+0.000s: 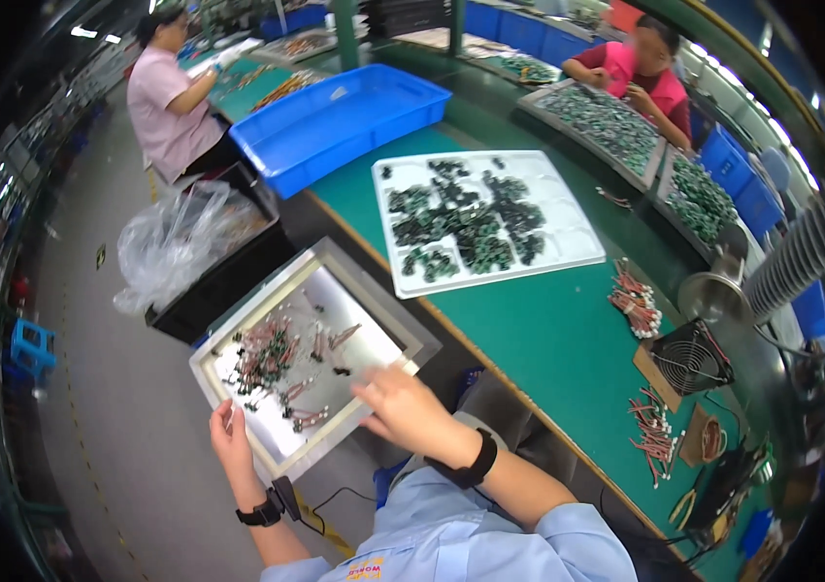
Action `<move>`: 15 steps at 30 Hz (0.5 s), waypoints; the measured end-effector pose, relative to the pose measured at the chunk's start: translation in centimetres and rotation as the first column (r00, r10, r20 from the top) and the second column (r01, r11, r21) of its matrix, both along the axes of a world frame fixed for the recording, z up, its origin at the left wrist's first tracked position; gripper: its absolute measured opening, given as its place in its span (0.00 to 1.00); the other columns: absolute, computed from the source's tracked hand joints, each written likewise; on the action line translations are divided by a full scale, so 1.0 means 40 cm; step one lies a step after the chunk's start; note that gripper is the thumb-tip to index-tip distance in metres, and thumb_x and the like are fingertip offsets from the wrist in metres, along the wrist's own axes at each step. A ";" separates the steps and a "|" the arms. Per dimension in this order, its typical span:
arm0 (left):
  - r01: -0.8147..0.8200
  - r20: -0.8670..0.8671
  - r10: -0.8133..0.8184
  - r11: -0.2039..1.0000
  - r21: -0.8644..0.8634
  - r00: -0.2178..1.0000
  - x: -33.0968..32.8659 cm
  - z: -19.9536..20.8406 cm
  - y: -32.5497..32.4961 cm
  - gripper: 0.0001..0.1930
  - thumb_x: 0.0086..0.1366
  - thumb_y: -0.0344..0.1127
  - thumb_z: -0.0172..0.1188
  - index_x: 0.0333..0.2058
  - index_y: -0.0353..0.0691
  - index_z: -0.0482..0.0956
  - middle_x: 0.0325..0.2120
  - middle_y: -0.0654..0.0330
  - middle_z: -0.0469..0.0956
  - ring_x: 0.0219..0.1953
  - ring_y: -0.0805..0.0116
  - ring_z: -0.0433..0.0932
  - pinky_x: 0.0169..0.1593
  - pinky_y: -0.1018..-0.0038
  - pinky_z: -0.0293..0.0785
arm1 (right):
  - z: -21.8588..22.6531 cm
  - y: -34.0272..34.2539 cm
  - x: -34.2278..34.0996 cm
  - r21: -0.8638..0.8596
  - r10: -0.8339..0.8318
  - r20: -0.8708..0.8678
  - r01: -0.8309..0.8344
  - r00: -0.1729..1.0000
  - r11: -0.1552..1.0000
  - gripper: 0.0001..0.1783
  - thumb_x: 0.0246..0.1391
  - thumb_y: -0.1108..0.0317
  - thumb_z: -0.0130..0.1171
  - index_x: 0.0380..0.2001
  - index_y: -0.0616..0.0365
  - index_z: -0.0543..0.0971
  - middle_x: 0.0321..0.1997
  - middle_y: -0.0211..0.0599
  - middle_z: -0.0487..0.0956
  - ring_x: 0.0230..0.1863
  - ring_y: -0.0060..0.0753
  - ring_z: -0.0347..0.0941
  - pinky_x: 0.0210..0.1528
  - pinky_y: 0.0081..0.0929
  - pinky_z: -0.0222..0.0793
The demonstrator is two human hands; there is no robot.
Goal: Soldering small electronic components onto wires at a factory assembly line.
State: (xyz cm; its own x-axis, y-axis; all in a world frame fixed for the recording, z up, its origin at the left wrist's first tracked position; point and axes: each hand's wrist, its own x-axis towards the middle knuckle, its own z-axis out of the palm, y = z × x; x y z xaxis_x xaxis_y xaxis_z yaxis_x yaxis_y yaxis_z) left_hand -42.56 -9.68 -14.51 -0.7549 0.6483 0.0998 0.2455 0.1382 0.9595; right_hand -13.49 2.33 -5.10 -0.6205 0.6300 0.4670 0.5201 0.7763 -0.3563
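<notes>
A shallow metal tray [340, 325] with a pale raised frame sits low in front of me, beside the bench. In it lies a pile of small green circuit boards with red-and-white wire leads [267, 354], and several loose pieces are scattered around the pile. My left hand [231, 441] has its fingers curled at the tray's near-left rim, gripping it. Over the near-right edge of the tray is my right hand [403, 407], its fingers stretched toward the tray's middle and slightly blurred. I see nothing held in it.
On the green bench [529, 330] stands a white compartment tray [568, 218] of dark green boards, with a blue bin [335, 121] beyond. Wire bundles [634, 303] and a fan [692, 357] lie right. A black crate with plastic bags [180, 233] stands left. Two people work farther off.
</notes>
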 end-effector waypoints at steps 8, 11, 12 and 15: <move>0.646 0.103 -0.640 0.763 -0.033 0.761 0.215 0.215 0.322 0.14 0.63 0.34 0.53 0.45 0.32 0.69 0.39 0.60 0.73 0.40 0.73 0.71 0.45 0.78 0.67 | 0.170 0.037 0.248 -0.484 -0.062 -0.284 -0.087 0.957 0.871 0.23 0.47 0.64 0.62 0.47 0.60 0.73 0.47 0.45 0.74 0.44 0.39 0.73 0.46 0.26 0.70; 0.749 0.099 -0.744 0.661 -0.041 0.661 0.302 0.231 0.479 0.15 0.63 0.35 0.53 0.45 0.32 0.69 0.39 0.59 0.74 0.39 0.72 0.72 0.45 0.78 0.67 | 0.293 0.024 0.378 -0.454 -0.194 -0.185 0.091 0.963 0.886 0.24 0.48 0.66 0.62 0.49 0.60 0.71 0.46 0.43 0.74 0.43 0.34 0.74 0.44 0.26 0.71; 0.745 0.041 -0.744 0.665 -0.060 0.667 0.314 0.233 0.528 0.16 0.62 0.36 0.54 0.45 0.32 0.69 0.39 0.58 0.74 0.39 0.72 0.73 0.45 0.77 0.67 | 0.341 0.009 0.413 -0.439 -0.204 -0.190 0.103 0.960 0.892 0.24 0.48 0.66 0.62 0.49 0.60 0.71 0.46 0.43 0.74 0.43 0.34 0.74 0.44 0.26 0.71; 0.737 -0.072 -0.742 0.670 -0.093 0.666 0.348 0.258 0.647 0.19 0.61 0.37 0.56 0.46 0.31 0.69 0.39 0.56 0.74 0.38 0.70 0.73 0.44 0.77 0.68 | 0.438 -0.017 0.476 -0.612 -0.149 -0.285 -0.060 0.947 0.789 0.27 0.48 0.65 0.62 0.51 0.61 0.70 0.46 0.43 0.74 0.43 0.35 0.74 0.44 0.27 0.71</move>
